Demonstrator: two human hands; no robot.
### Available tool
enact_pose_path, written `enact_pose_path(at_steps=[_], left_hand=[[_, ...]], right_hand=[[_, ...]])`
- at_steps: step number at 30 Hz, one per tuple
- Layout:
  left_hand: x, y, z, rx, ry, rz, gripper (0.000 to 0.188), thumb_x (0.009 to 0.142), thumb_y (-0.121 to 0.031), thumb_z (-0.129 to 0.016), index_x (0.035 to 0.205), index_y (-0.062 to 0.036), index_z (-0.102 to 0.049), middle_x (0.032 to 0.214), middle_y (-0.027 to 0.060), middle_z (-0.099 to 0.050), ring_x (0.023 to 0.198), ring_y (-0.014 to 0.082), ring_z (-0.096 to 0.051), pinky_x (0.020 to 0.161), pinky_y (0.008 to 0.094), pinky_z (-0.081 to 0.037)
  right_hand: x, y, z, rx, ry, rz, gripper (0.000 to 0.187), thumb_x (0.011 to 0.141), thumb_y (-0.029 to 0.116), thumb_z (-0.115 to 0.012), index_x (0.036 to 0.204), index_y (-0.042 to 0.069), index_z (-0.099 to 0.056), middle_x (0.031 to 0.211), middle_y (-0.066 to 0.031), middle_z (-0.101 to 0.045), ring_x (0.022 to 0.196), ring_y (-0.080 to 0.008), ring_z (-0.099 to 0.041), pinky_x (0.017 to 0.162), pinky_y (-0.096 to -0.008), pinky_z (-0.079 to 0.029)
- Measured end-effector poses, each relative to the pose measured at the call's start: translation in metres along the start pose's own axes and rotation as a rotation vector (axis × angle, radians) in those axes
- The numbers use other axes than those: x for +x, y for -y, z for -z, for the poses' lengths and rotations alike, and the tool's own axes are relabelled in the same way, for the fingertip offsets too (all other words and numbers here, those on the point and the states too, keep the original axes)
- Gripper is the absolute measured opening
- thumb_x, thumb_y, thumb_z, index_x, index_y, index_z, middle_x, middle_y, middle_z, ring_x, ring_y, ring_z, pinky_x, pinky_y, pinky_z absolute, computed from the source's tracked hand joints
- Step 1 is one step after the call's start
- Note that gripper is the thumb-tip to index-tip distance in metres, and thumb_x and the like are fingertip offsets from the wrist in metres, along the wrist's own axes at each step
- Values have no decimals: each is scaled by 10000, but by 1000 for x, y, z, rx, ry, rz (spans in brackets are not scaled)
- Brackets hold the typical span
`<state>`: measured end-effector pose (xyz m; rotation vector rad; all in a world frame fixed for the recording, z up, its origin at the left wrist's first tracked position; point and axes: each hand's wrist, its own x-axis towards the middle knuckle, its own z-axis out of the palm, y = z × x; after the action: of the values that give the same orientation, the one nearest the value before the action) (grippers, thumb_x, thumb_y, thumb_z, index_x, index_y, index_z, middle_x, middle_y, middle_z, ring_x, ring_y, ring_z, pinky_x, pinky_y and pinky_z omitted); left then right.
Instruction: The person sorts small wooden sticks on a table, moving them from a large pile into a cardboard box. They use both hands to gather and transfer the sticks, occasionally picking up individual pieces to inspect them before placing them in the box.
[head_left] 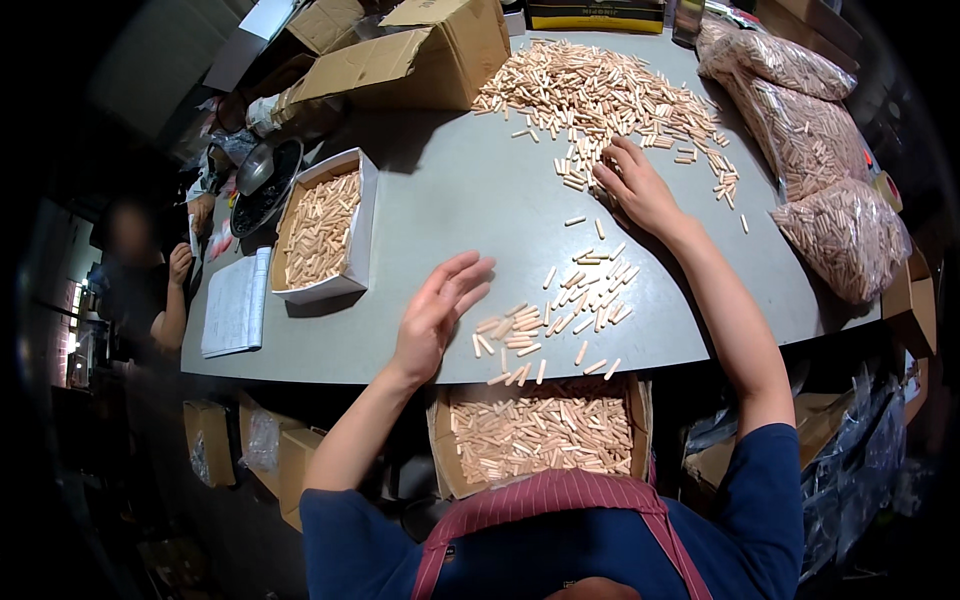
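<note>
Short wooden dowel pins lie in a big pile [600,85] on the far side of the table. My right hand [642,190] rests at the pile's near edge, fingers apart and curved over the pins, holding none that I can see. Nearer to me, a loose scatter of dowel pins [585,290] spreads toward the front edge. Just left of it, my left hand [440,312] is raised with its fingers stretched out and nothing in them. Below the table edge, against my apron, a cardboard box [441,450] full of dowel pins stands under the scatter.
A white box [362,225] of dowel pins stands on the left, beside a paper pad [235,305]. Clear plastic bags [800,150] of pins line the right side. An opened carton [440,65] lies at the back. Another person [140,270] is at the far left.
</note>
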<state>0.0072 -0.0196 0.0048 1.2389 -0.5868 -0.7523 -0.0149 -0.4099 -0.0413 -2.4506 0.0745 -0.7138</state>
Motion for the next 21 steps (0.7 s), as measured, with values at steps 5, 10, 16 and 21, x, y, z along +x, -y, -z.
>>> enact_pose_path(at_steps=[5, 10, 16, 21], left_hand=[[-2, 13, -13, 518, 234, -74, 625, 1089, -267, -467, 1597, 72, -331, 1623, 240, -442, 1550, 349, -380, 1287, 461, -262], [-11, 1, -36, 1128, 501, -334, 602, 1066, -280, -500, 1579, 24, -415, 1636, 257, -410, 1558, 440, -319, 1285, 564, -215], [-45, -10, -26, 821, 688, -197, 505, 1087, -201, -510, 1536, 30, -499, 1587, 175, -524, 1521, 385, -423, 1290, 534, -254], [-51, -6, -16, 344, 319, 92, 459, 1099, -225, -521, 1483, 21, -578, 1504, 167, -614, 1435, 293, -542, 1228, 411, -359]], right_hand=[[2, 11, 5, 19, 25, 10, 506, 1065, 409, -605, 1296, -41, -622, 1481, -285, -529, 1326, -450, -557, 1114, -454, -466], [-4, 8, 7, 33, 15, 3, 491, 1071, 413, -590, 1292, -23, -629, 1487, -284, -529, 1324, -452, -559, 1108, -456, -468], [-4, 17, 8, 1, 23, 33, 449, 1063, 406, -600, 1235, -6, -641, 1421, -241, -564, 1273, -424, -586, 1068, -449, -493], [-3, 18, 9, -5, 41, 52, 433, 1055, 403, -610, 1195, -5, -643, 1383, -227, -580, 1242, -419, -597, 1043, -452, -505]])
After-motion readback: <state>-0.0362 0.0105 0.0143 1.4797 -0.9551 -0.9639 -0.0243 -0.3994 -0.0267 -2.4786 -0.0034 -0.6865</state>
